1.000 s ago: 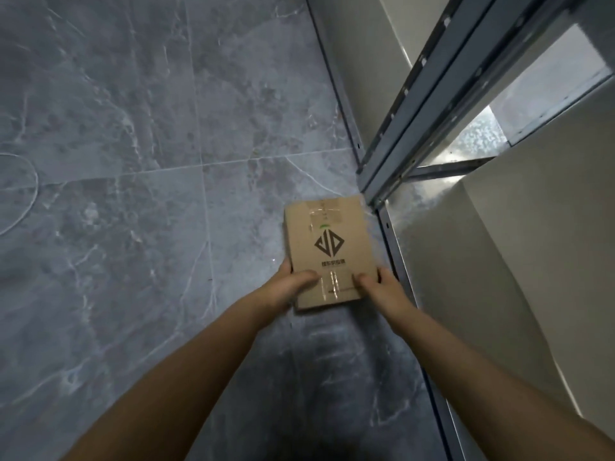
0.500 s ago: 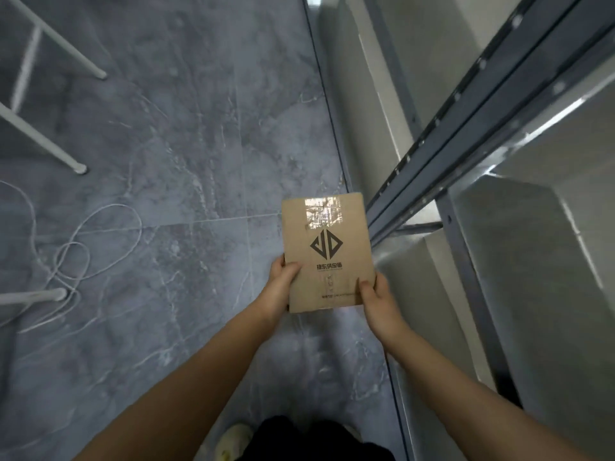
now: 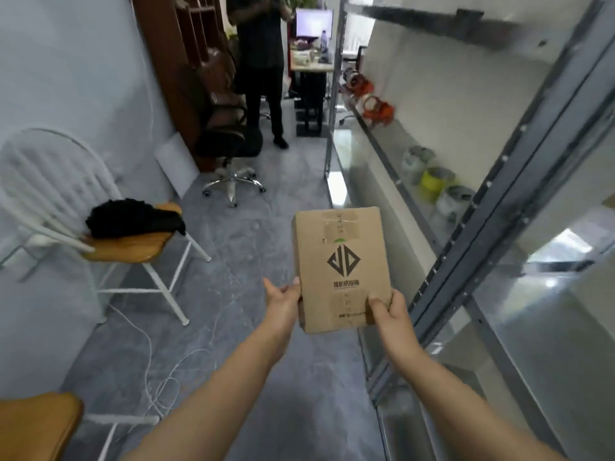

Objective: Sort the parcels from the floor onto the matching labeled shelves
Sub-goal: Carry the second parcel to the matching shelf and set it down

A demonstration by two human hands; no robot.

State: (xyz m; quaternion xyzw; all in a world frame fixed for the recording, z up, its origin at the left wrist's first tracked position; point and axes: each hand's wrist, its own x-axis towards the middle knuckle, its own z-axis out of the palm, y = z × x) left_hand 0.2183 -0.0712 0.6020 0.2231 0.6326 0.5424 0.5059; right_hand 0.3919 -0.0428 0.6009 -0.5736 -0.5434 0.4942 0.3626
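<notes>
A flat brown cardboard parcel [image 3: 341, 267] with a black diamond logo and clear tape on top is held up in front of me, well above the floor. My left hand [image 3: 283, 302] grips its lower left edge. My right hand [image 3: 387, 311] grips its lower right corner, thumb on the printed face. The grey metal shelf unit [image 3: 472, 234] stands directly to the right of the parcel; I cannot read any labels on it.
A white chair [image 3: 66, 194] with a wooden seat and a black cloth stands at left, a white cable [image 3: 146, 344] trailing on the floor. A black office chair [image 3: 229, 144] and a standing person [image 3: 263, 61] are ahead. Tape rolls [image 3: 432, 181] sit on a shelf.
The parcel has been lifted off the floor in both hands, and my view has swung up from the floor tiles to the aisle and the shelves.
</notes>
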